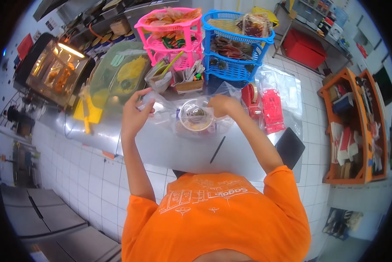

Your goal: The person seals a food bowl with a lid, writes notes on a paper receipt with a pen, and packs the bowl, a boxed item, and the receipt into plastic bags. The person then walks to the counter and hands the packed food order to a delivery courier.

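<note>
Head view: clear plastic bag and round tub, held at a steel counter

Left hand: half open, raised at the bag's left side; bunched plastic is held between thumb and curled fingers. Right hand: closed, fingers folded in; the bag's other side is gripped, just beside the tub.

Clear plastic bag: stretched between both hands. Round tub: pale-rimmed, seen through the plastic, set over the steel counter between the hands; whether its base is touching the counter cannot be told.

Nearer the person: one thin black stick, laid at a slant. To the right: one red tape dispenser, one red packet beside it, and one flat black item at the counter's edge. Behind the tub: one pink rack and one blue rack, both tiered and filled with packets. To the left: one yellow board, on which a knife is laid; one lit food warmer is placed beyond.
</note>
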{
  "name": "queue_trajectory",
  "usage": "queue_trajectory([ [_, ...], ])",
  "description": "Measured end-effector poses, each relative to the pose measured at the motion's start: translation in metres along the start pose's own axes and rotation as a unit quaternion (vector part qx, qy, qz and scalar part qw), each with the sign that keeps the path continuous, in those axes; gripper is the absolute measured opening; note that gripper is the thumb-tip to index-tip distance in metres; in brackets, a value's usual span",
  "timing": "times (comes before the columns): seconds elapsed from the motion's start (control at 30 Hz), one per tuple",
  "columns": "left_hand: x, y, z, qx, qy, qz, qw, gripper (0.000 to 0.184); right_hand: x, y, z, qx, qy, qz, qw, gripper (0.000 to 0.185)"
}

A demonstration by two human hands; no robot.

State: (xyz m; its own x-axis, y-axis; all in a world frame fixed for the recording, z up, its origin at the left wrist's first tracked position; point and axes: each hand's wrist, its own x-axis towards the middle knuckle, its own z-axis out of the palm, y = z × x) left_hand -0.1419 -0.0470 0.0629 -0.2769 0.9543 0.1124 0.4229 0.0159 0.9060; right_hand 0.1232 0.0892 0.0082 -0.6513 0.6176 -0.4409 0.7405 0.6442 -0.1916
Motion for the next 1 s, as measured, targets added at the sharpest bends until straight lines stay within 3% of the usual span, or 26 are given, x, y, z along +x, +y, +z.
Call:
queue_trajectory([
  [0.03, -0.002, 0.004, 0.002, -0.032, -0.025, -0.001, 0.999, 0.036, 0.003, 0.0, -0.005, 0.013, -0.032, -0.021, 0.999, 0.052],
  [0.13, 0.001, -0.001, 0.009, -0.114, -0.051, -0.013, 0.992, 0.035, 0.026, 0.0, -0.003, 0.163, -0.058, -0.251, 0.952, 0.048],
  [0.17, 0.0, 0.001, 0.01, -0.142, -0.041, -0.026, 0.989, 0.037, 0.041, -0.001, 0.012, 0.323, -0.048, -0.364, 0.872, 0.046],
  [0.27, -0.004, 0.008, 0.003, -0.186, -0.027, -0.043, 0.981, 0.04, 0.043, -0.022, 0.01, 0.59, -0.123, -0.336, 0.724, 0.052],
  [0.3, -0.003, 0.006, -0.001, -0.176, -0.031, -0.038, 0.983, 0.042, 0.059, -0.012, 0.018, 0.553, -0.135, -0.334, 0.751, 0.052],
  [0.37, -0.004, 0.004, -0.006, -0.155, -0.061, -0.034, 0.985, 0.044, 0.072, 0.0, 0.037, 0.395, 0.023, -0.317, 0.862, 0.051],
  [0.43, -0.009, 0.011, -0.004, -0.156, -0.085, -0.04, 0.983, 0.045, 0.069, 0.006, 0.036, 0.265, 0.128, -0.28, 0.914, 0.054],
  [0.53, -0.011, 0.019, 0.011, -0.178, -0.124, -0.074, 0.973, 0.047, 0.036, 0.004, 0.014, 0.134, 0.058, -0.112, 0.983, 0.07],
  [0.63, -0.007, 0.013, 0.031, -0.155, -0.192, -0.071, 0.966, 0.049, 0.03, 0.017, 0.027, 0.124, 0.105, -0.057, 0.985, 0.086],
  [0.73, -0.006, 0.0, 0.053, -0.133, -0.197, -0.022, 0.971, 0.049, 0.015, 0.025, 0.019, 0.163, 0.047, -0.014, 0.985, 0.091],
  [0.83, 0.003, -0.002, 0.056, -0.171, -0.142, 0.003, 0.975, 0.051, 0.023, 0.053, 0.038, 0.361, 0.007, -0.125, 0.924, 0.086],
  [0.93, 0.006, 0.011, 0.051, -0.193, -0.128, -0.043, 0.972, 0.05, 0.021, 0.053, 0.046, 0.5, -0.007, -0.129, 0.856, 0.077],
  [1.0, 0.007, 0.02, 0.049, -0.167, -0.147, -0.068, 0.973, 0.048, 0.027, 0.051, 0.053, 0.352, 0.12, -0.096, 0.923, 0.072],
])
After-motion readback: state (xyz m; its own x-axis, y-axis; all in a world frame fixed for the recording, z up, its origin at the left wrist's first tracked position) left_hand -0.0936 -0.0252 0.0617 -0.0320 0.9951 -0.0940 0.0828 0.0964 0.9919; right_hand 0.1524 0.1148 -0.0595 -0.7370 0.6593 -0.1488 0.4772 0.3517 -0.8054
